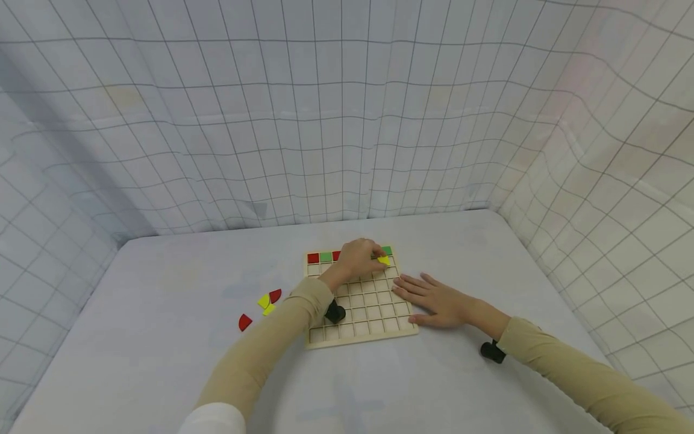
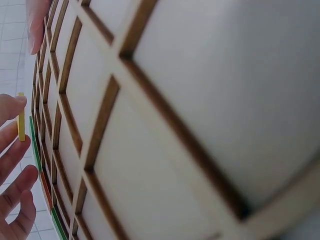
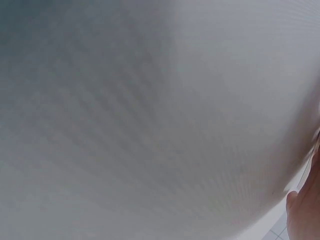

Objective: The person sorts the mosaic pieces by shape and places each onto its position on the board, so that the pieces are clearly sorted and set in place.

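Note:
A wooden grid board (image 1: 374, 312) lies flat on the table, with red and green square tiles along its far row. My left hand (image 1: 358, 258) reaches over the board and pinches a yellow tile (image 1: 384, 260) near the far right corner. In the left wrist view, thumb and finger hold that yellow tile (image 2: 21, 120) on edge, above the grid. My right hand (image 1: 436, 301) rests with its fingers spread on the table, fingertips at the board's right edge. Part of the far row is hidden behind the left hand.
Left of the board lie loose pieces: a red quarter-round piece (image 1: 245, 322), another red one (image 1: 275, 295) and yellow pieces (image 1: 264, 301) close beside it. A gridded white cloth (image 1: 347, 120) hangs behind the table (image 1: 162, 337) and along its sides.

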The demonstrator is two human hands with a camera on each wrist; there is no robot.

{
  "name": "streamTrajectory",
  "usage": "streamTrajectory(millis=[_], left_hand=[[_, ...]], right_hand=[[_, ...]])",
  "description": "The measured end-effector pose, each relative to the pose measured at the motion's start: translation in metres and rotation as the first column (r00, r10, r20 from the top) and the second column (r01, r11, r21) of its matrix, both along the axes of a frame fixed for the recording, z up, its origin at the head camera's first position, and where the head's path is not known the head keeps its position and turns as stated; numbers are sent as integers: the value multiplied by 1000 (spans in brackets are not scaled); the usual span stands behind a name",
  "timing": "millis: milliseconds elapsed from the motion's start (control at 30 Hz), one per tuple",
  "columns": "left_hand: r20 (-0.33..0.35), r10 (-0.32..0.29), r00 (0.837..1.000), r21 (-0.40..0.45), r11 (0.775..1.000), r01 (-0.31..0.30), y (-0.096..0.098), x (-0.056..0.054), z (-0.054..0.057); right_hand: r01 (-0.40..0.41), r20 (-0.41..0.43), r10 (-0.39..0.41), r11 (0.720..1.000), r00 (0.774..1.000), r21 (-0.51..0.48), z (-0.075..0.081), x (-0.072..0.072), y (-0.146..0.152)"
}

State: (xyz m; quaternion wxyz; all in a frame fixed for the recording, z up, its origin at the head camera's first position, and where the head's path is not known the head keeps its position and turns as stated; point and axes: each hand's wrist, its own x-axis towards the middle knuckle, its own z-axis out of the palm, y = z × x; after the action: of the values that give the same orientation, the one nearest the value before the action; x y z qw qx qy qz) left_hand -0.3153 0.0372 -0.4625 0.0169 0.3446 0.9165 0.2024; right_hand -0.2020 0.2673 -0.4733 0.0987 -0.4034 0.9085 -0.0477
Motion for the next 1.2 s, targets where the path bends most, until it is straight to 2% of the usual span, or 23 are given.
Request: streamTrajectory(millis=[367, 700, 1200], left_hand=[[-43, 5, 999, -7, 1000, -6, 7, -4, -2], [-60, 2, 998, -45, 999, -5, 13, -6, -5], [-15, 3, 1000, -79, 997, -4, 16, -5, -2]], right_hand=[[-7, -33, 7, 1000, 999, 0, -6, -3, 2], [-2, -13, 2, 1000, 1000, 9, -6, -3, 3], [8, 2, -8, 1000, 1000, 13, 0, 0, 0]])
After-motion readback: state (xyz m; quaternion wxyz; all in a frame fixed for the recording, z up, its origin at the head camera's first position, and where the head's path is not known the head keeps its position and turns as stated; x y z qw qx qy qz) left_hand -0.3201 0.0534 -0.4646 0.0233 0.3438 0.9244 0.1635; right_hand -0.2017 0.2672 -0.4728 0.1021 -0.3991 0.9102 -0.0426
